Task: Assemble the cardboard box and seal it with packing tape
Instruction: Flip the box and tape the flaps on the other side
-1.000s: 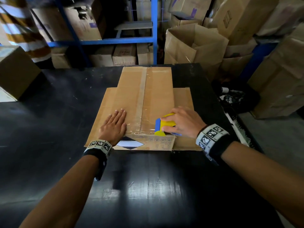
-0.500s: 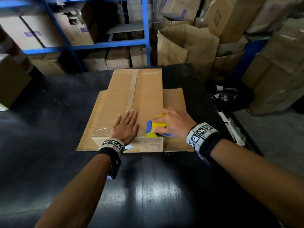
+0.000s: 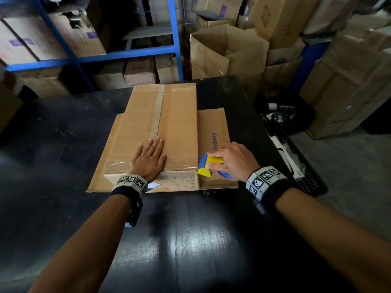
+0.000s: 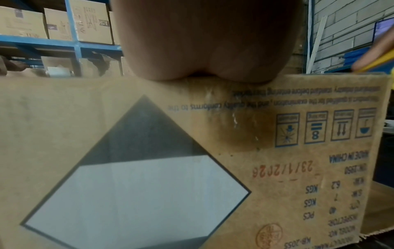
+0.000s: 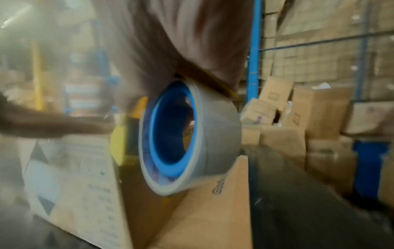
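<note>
A low cardboard box (image 3: 177, 123) lies on the black table (image 3: 190, 240), its top flaps closed and a strip of clear tape (image 3: 157, 115) running along the seam. My left hand (image 3: 151, 157) presses flat on the top near the front edge, fingers straight. The left wrist view shows the box's printed front wall (image 4: 277, 151) below my palm. My right hand (image 3: 228, 159) grips a yellow and blue tape dispenser (image 3: 208, 164) just off the box's right edge, over the side flap (image 3: 213, 127). In the right wrist view the tape roll (image 5: 213, 143) with its blue core rests against that flap (image 5: 213, 210).
Blue shelving (image 3: 101, 58) with cartons stands behind the table. Open and stacked cardboard boxes (image 3: 228, 51) crowd the back right. A black crate (image 3: 306, 182) of items sits on the floor by the table's right edge.
My right hand has carried the dispenser rightward, off the taped top to the side flap. My left hand slid right along the front edge towards the seam. The head view shifted.
</note>
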